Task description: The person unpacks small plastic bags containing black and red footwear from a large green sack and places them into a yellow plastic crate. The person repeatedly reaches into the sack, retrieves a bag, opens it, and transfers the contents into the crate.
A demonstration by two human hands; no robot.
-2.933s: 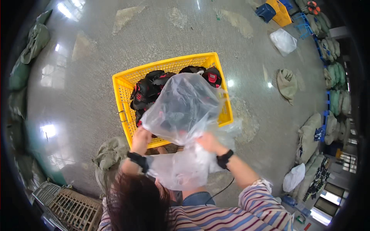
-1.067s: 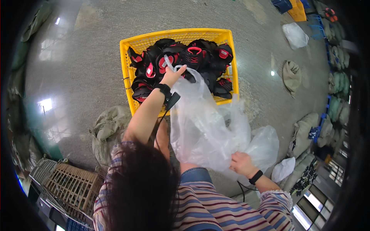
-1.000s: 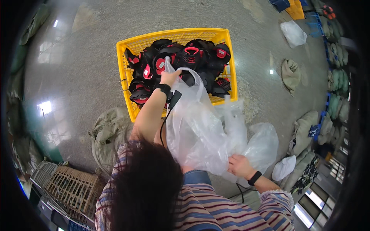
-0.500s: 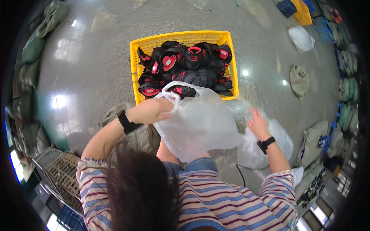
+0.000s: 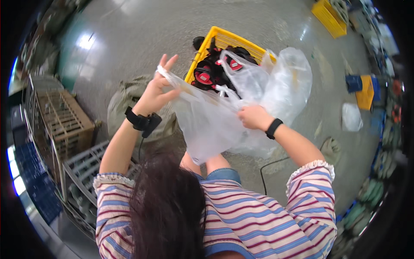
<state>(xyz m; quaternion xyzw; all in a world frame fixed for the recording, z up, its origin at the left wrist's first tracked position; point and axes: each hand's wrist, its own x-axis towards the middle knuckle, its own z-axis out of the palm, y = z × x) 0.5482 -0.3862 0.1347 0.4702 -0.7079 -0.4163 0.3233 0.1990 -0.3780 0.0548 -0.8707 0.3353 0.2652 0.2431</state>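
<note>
A translucent white plastic bag (image 5: 207,125) hangs in front of my knees, stretched between my two hands. My left hand (image 5: 156,93) pinches its upper left edge, with two fingers raised off it. My right hand (image 5: 255,117) is closed on the bag's right edge, knuckles up. More clear plastic (image 5: 291,82) bulges beyond my right hand and covers part of the crate; whether it is a separate bag I cannot tell. Behind the bags, a yellow crate (image 5: 235,39) holds several black-and-red shoes (image 5: 202,77), partly hidden by the plastic.
A greenish cloth sack (image 5: 125,101) lies on the floor left of my legs. Farther left are a wooden slatted crate (image 5: 64,114) and a grey metal rack (image 5: 92,168). Yellow crates (image 5: 330,19) and a white bag (image 5: 352,117) stand to the right. A black cable (image 5: 269,166) runs near my legs.
My view has turned, shifting the shoe crate rightward. My right hand has come in from the right and taken hold of the bag. My left hand has risen, spreading the bag between both hands.
</note>
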